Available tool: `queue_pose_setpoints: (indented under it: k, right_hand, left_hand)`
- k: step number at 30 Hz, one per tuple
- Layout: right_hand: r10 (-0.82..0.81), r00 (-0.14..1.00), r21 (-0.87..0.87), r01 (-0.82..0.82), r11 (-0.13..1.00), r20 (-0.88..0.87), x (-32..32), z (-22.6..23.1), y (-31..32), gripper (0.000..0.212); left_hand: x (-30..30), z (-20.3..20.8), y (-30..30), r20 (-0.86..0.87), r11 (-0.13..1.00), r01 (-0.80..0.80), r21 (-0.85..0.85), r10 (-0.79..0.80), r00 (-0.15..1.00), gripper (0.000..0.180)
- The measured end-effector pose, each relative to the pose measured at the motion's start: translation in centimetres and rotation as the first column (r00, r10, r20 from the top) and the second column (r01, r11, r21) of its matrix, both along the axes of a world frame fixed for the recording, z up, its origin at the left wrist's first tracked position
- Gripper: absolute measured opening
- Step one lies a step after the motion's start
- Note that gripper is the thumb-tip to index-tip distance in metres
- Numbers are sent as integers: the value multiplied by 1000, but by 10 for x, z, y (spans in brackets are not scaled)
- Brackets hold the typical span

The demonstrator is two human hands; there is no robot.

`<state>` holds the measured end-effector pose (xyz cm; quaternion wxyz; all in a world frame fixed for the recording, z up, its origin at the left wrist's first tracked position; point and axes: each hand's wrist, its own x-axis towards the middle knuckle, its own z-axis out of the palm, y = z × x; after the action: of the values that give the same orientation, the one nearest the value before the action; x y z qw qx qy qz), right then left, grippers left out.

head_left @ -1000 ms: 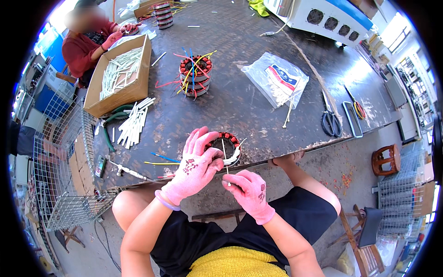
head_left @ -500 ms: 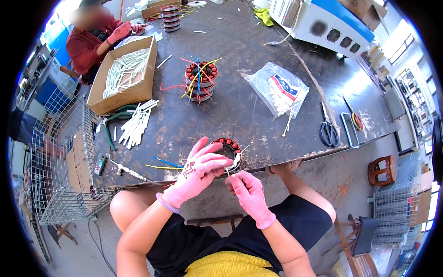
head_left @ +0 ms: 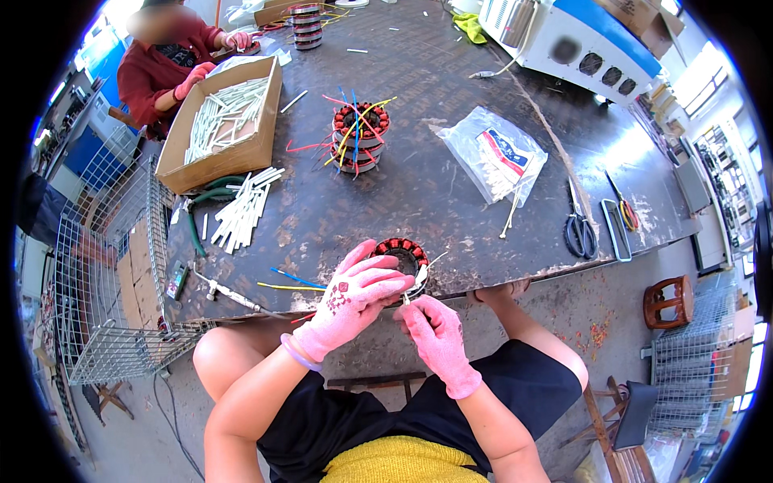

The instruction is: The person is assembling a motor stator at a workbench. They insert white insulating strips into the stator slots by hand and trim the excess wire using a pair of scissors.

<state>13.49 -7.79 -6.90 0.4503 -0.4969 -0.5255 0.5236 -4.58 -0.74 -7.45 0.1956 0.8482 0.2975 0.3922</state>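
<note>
At the table's near edge lies a round motor stator (head_left: pixel 400 246) with red windings. My left hand (head_left: pixel 354 302), in a pink glove, holds the stator's near left side, its fingers curved over the rim and hiding part of it. My right hand (head_left: pixel 435 334), also gloved, pinches a thin white strip, apparently a cable tie (head_left: pixel 422 274), at the stator's near edge; a pale end sticks out to the right. The fingertips cover most of the pinched part. Blue wire (head_left: pixel 298 277) and yellow wire (head_left: pixel 288 287) run out left from under my left hand.
Stacked stators (head_left: pixel 359 137) with coloured leads stand farther back. On the left are a carton (head_left: pixel 217 165) of white sticks, a loose stick pile (head_left: pixel 241 211) and green-handled pliers (head_left: pixel 196 233). Rightward lie a plastic bag (head_left: pixel 491 153) and scissors (head_left: pixel 580 233). A co-worker (head_left: pixel 157 80) sits far left.
My right hand has shifted slightly up toward the stator, and less of the white strip shows between my hands. The co-worker's hands have moved apart. The whole view has shifted slightly.
</note>
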Motion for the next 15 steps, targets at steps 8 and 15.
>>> queue_pose_setpoints:
  k: [8,15]
  right_hand:
    - [3,1000,19,-3,1000,12,1,0,0,21]
    - [-43,999,-146,42,988,-1,-3,0,3,24]
  left_hand:
    - [2,1,0,-12,1000,-20,10,21,1000,45]
    - [1,4,-1,-6,1000,-7,-8,7,1000,46]
